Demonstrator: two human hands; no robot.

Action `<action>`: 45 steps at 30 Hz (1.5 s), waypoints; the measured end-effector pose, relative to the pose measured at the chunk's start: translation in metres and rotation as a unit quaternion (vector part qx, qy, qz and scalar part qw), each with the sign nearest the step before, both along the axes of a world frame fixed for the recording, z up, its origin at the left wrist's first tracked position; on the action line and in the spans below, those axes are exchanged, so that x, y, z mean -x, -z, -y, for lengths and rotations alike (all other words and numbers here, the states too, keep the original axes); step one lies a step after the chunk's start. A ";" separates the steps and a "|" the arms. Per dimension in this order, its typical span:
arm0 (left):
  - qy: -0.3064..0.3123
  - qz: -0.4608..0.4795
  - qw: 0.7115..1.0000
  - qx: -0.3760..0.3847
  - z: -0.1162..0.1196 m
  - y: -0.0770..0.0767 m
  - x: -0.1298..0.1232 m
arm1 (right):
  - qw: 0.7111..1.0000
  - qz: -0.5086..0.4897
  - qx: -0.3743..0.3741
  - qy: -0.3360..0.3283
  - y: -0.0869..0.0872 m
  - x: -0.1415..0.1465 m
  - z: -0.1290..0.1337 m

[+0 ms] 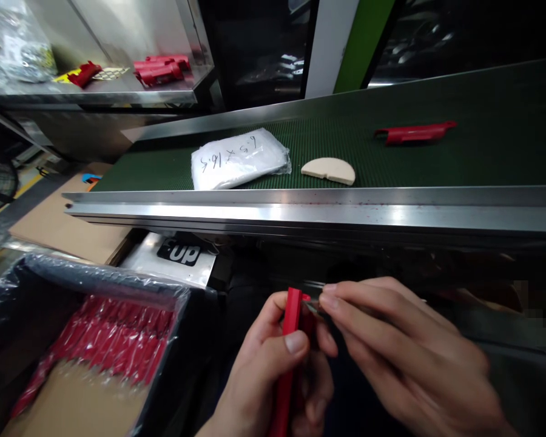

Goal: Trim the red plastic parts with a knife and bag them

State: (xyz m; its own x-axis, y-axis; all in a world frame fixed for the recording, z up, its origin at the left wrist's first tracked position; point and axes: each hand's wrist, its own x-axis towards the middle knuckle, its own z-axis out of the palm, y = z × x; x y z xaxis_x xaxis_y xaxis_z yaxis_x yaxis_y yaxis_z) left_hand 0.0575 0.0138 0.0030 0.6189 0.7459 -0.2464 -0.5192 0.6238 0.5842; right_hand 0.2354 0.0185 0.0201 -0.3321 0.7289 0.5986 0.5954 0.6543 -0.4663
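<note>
Upright in my left hand [273, 364] is a long red plastic part [292, 315], with my thumb pressed on its near face and my fingers wrapped behind it. My right hand [404, 346] is beside its upper end, thumb and fingertips pinched on a small thin metal blade [310, 307]. The blade's tip is close to a small red tab at the top of the part; whether they touch is unclear. My right fingers hide the rest of the blade.
Beyond a metal rail [300, 209], a green conveyor [337, 136] carries a white packet [241, 159], a beige half-disc [330, 169] and another red part [416, 133]. A lined box [164, 288] of wrapped red parts [118, 334] is at left. More red parts [161, 70] lie on a metal shelf.
</note>
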 end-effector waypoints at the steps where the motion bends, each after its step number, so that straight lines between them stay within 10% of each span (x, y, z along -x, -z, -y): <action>1: 0.002 0.008 1.000 -0.001 0.001 0.001 -0.001 | 1.000 0.003 -0.003 -0.001 0.000 0.001 0.000; 13: -0.009 0.054 0.998 0.006 0.006 -0.007 -0.005 | 0.999 -0.009 0.009 0.044 0.008 -0.011 -0.005; 26: -0.020 0.227 0.974 0.014 0.010 0.020 -0.012 | 0.999 0.045 -0.018 -0.006 0.009 -0.010 0.004; 45: -0.001 0.188 0.978 0.086 0.016 0.017 -0.019 | 0.994 0.080 -0.067 0.032 0.021 -0.012 0.010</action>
